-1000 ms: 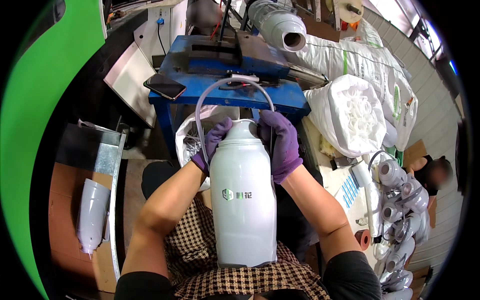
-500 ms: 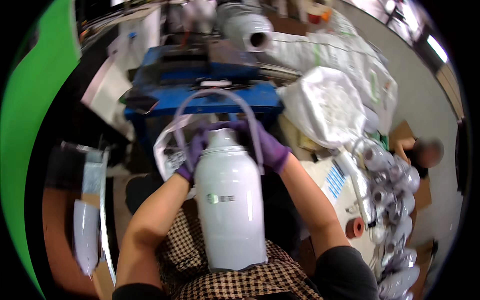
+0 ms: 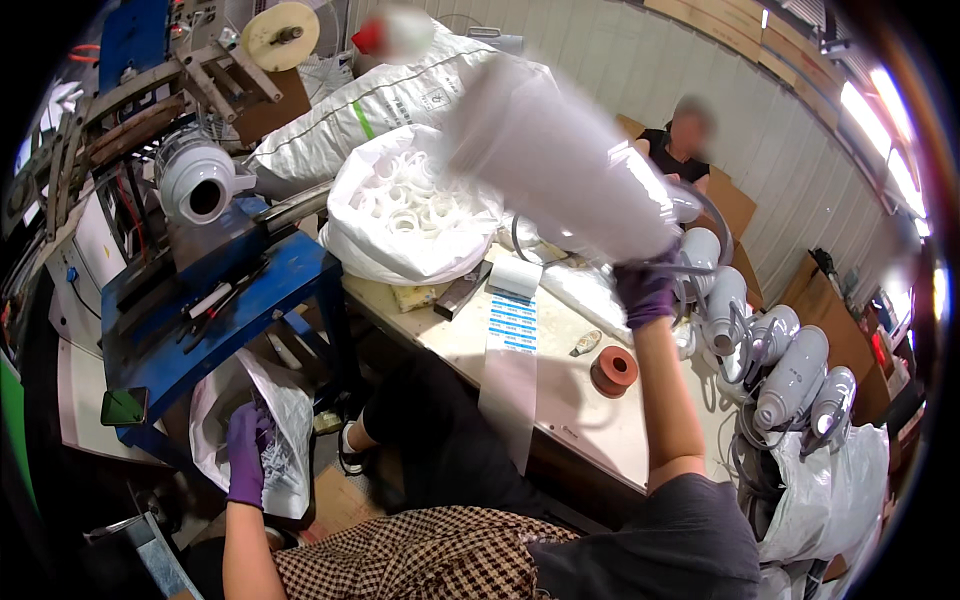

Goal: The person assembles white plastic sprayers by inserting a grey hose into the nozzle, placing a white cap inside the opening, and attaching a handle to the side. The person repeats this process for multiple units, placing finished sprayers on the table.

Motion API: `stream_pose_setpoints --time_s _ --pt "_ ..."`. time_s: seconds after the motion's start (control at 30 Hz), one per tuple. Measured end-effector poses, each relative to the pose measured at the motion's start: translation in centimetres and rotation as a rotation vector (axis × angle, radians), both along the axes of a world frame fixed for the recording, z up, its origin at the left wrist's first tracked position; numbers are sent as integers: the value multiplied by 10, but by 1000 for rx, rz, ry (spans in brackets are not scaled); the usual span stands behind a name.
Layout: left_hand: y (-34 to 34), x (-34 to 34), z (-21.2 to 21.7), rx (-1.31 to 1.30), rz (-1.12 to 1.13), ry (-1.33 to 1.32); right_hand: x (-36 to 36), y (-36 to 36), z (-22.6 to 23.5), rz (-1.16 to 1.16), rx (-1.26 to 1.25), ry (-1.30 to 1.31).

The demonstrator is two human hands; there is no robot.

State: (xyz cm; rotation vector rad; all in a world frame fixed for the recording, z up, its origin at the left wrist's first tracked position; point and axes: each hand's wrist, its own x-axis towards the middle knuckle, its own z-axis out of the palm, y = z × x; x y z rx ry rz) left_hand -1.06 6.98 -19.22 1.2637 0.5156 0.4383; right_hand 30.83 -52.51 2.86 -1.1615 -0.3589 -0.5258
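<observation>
white flask (image 3: 560, 160): motion-blurred, held aloft over the counter (image 3: 560, 400), gripped at its lower end by the right hand (image 3: 645, 290). plastic bag (image 3: 265, 420): entered by the left hand (image 3: 245, 455); closure cannot be told. a firm grip is advised.

**Colours and Patterns Observed**

Both hands wore purple gloves: the left hand (image 3: 245, 452) and the right hand (image 3: 645, 292). The right hand held a white flask (image 3: 555, 160), blurred. The near-left plastic bag (image 3: 262, 425) was translucent white. The machine stand (image 3: 225, 305) at left was blue. The worktable (image 3: 575, 400) was cream, carrying a white label strip (image 3: 510, 350) with blue printed rows and a terracotta-red ring (image 3: 613, 371). The person's shirt (image 3: 420, 555) was brown-and-white check. Finished flasks (image 3: 790, 375) at right were white.
</observation>
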Motion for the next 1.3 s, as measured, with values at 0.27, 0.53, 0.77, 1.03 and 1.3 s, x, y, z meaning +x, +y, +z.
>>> stream_pose_setpoints --time_s 0.27,0.53,0.77,1.03,1.3 --pt "-64 -7 73 463 -28 -281 87 -164 22 -17 401 168" --pt "-189 -87 268 1468 124 -795 109 -70 -56 342 260 364" --pt "-216 -82 242 1089 709 -799 -148 233 -155 559 -503 304" --pt "-230 -142 237 114 241 24 -262 360 -226 1262 -515 527" --pt "-197 -101 231 1146 415 -778 -242 340 -261 1115 -635 698"
